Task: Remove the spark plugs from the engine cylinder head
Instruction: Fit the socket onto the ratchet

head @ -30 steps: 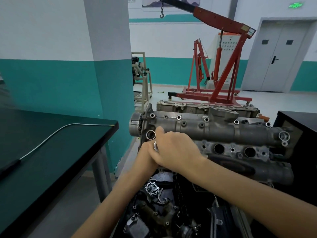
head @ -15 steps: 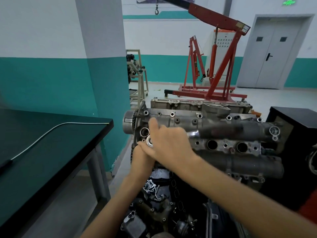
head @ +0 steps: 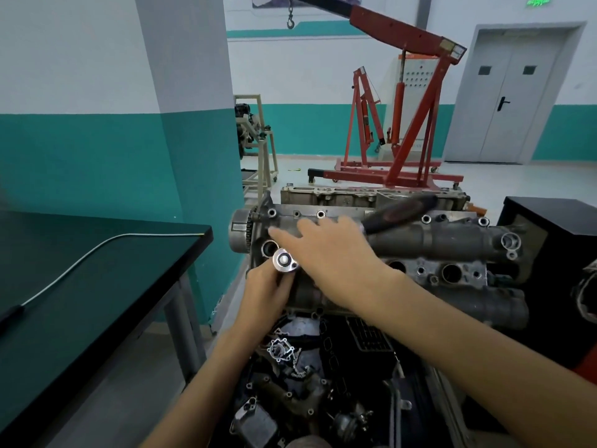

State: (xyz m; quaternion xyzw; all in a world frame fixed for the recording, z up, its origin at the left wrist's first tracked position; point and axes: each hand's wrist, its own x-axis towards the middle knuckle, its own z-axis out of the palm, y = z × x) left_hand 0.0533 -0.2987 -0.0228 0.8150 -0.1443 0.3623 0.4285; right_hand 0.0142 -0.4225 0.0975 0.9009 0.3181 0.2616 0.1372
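Observation:
The grey engine cylinder head point(head: 445, 240) lies across the middle, with open round plug wells point(head: 451, 273) along its near side. A ratchet wrench stands in the leftmost well area; its shiny round head point(head: 283, 260) faces me and its black handle point(head: 399, 211), blurred, points right and away. My left hand point(head: 266, 287) grips the socket shaft just under the ratchet head. My right hand point(head: 332, 250) lies over the wrench's shank with fingers stretched out toward the left end of the head. No spark plug shows; the well under the wrench is hidden by both hands.
A dark green workbench point(head: 97, 273) with a thin grey cable point(head: 97, 250) stands at left. A bin of loose engine parts point(head: 310, 376) sits below my arms. A black box point(head: 555, 227) is at right. A red engine crane point(head: 403, 124) stands on the floor behind.
The ratchet's handle has swung out from under my right hand toward the far right. My right fingers have straightened. My left hand stays under the ratchet head.

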